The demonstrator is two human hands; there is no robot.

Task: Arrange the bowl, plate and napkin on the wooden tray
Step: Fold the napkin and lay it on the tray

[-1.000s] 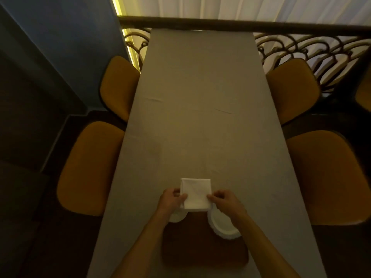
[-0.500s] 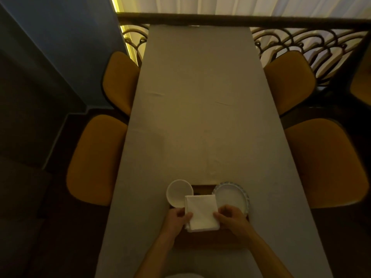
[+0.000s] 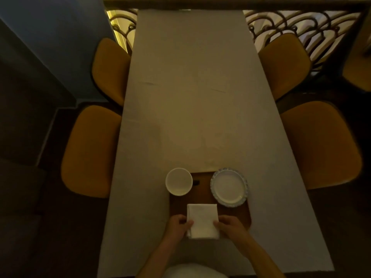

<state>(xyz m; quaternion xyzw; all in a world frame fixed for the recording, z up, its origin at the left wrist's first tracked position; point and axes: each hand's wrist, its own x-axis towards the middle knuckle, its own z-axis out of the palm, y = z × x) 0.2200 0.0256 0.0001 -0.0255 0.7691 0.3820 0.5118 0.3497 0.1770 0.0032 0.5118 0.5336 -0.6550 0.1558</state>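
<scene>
A dark wooden tray (image 3: 202,194) lies near the table's front edge. A white bowl (image 3: 178,181) stands at its far left corner, and a white plate with a blue patterned rim (image 3: 229,187) rests at its far right. A folded white napkin (image 3: 202,220) lies at the tray's near middle. My left hand (image 3: 177,226) pinches the napkin's left edge and my right hand (image 3: 230,227) pinches its right edge.
The long table carries a grey cloth (image 3: 196,97). Mustard chairs stand on the left (image 3: 90,151) and on the right (image 3: 319,145), with more behind them. A dark ornate railing (image 3: 301,27) crosses the far end.
Both hands have drawn the napkin toward me, from beyond the bowl and plate down to the tray's near middle. The bowl and plate are now uncovered.
</scene>
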